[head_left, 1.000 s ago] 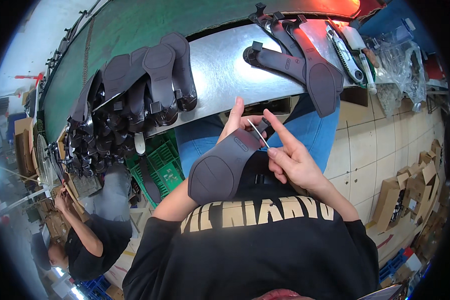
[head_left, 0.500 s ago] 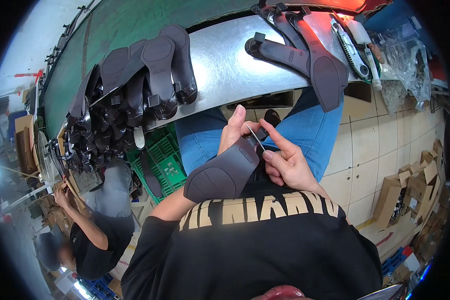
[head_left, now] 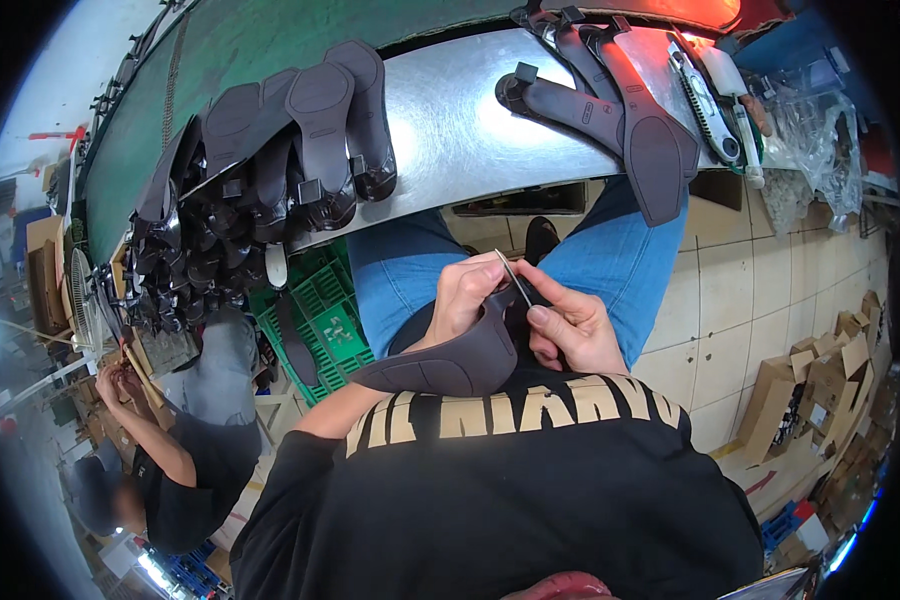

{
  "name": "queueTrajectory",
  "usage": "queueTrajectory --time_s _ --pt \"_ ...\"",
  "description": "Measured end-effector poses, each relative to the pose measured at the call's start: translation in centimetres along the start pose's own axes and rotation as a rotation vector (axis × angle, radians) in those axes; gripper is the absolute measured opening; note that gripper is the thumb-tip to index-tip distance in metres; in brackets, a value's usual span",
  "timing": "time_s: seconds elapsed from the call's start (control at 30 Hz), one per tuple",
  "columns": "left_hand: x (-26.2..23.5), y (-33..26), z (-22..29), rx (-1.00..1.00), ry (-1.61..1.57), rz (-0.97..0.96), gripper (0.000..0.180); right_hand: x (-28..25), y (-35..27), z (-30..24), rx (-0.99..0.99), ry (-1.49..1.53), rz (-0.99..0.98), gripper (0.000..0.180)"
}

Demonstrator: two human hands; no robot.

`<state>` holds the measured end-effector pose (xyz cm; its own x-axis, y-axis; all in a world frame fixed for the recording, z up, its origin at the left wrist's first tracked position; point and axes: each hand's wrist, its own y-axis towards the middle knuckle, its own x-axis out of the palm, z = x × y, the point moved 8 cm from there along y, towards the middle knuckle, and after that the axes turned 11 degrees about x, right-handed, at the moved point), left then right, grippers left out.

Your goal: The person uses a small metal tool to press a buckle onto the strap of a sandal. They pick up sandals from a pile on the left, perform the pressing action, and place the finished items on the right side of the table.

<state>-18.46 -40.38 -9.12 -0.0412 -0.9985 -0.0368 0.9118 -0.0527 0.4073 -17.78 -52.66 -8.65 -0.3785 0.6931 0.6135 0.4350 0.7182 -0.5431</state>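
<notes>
Over my lap, my left hand [head_left: 462,300] is closed around the narrow end of a dark brown shoe sole [head_left: 435,368]. The wide end curves down over my left forearm, with stitched-looking lines on its surface. My right hand [head_left: 578,332] pinches a thin, flat metal tool [head_left: 516,280] between thumb and forefinger. Its upper tip lies close to my left fingertips, by the sole's narrow end. Exactly where the tool touches the sole is hidden by my fingers.
On the steel tabletop [head_left: 440,120] ahead, many similar soles [head_left: 322,105] pile at left; several more [head_left: 655,155] lie at right beside a utility knife [head_left: 705,105]. A green crate [head_left: 340,335] stands left of my legs. Cardboard boxes [head_left: 775,405] sit at right; a person [head_left: 190,440] works at left.
My left hand has turned and closed over the sole's narrow end, tilting the sole so that it shows more edge-on. The right hand still pinches the metal tool.
</notes>
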Motion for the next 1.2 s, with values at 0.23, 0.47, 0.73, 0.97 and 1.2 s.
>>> queueTrajectory --time_s 0.23,0.47,0.73,0.97,1.2 --pt "0.1 1.2 2.1 0.107 0.072 0.008 0.027 -0.1 -0.2 0.1 0.018 0.027 -0.008 0.046" --pt "-0.1 1.6 0.7 -0.15 -0.097 -0.011 0.019 -0.5 0.0 0.6 0.05 0.142 -0.039 0.045" --pt "0.1 -2.2 -4.2 -0.539 -0.002 0.304 0.064 0.9 0.0 -0.6 0.054 -0.169 0.015 0.063" --pt "0.1 -4.0 -4.9 -0.911 -0.272 0.501 0.053 0.6 0.3 0.5 0.128 -0.091 0.037 0.059" --pt "0.4 -0.6 -1.0 -0.547 -0.077 0.039 0.048 0.4 -0.1 0.8 0.052 -0.061 0.035 0.049"
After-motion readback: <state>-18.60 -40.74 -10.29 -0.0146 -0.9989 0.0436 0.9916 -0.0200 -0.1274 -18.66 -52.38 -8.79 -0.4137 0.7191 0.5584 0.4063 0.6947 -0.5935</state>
